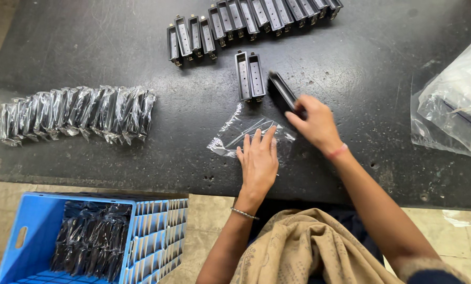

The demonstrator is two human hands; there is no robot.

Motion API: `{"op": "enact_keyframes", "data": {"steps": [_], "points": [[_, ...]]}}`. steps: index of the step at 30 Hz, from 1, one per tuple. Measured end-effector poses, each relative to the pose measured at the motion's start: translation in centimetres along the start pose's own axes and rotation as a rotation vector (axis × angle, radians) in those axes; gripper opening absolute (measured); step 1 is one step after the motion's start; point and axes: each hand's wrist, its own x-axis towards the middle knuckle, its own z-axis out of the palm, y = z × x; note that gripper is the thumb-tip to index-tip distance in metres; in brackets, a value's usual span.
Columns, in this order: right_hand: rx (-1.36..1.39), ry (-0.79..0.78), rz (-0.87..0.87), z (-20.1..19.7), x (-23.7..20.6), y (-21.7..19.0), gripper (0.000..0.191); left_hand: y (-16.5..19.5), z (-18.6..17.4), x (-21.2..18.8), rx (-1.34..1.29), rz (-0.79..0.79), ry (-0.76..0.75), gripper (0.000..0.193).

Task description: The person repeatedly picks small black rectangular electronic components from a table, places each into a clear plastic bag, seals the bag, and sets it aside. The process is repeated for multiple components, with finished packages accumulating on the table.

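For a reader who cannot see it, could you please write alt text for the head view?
The right hand grips a black plastic part while the left hand lies flat on a clear plastic bag on a dark worktable. Unbagged parts line the far edge; bagged parts lie left, above a blue crate.

From my feed: bagged parts (78,113) lie left on the table (88,47), unbagged parts (251,21) rowed at the far edge, crate (35,236) below left, plastic bag (246,134) under my left hand (257,160)

Black oblong plastic part (281,93), tilted, gripped at its near end above the dark table. Small clear plastic bag (240,135), crinkled, lying flat just beside it, pinned under 1 palm.
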Motion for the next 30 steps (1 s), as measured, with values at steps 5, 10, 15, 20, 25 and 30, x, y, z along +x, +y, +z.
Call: {"op": "enact_keyframes", "data": {"steps": [5,10,15,20,25,30], "points": [[0.338,0.070,0.265,-5.7,-6.5,1.8,0.018,0.1,-0.4,-0.4,0.002,0.000,-0.024,0.040],[0.678,-0.074,0.515,-10.8,-12.0,2.8,0.015,0.6,0.1,-0.3,0.032,-0.002,-0.033,0.039],[0.662,-0.238,0.564,-8.0,-13.6,2.9,0.017,1.6,0.4,-0.5,0.030,0.031,-0.036,0.039],[0.912,-0.208,0.620,-2.8,-13.1,1.5,0.012,3.5,0.3,-2.7,0.067,0.229,0.056,0.039],[0.986,-0.126,0.564,-0.5,-13.8,0.3,0.013,4.4,-0.3,-3.8,-0.047,0.271,0.051,0.042],[1.013,-0.049,0.528,0.2,-13.7,0.0,0.013,4.1,-0.4,-4.1,-0.105,0.202,0.140,0.051]]}}
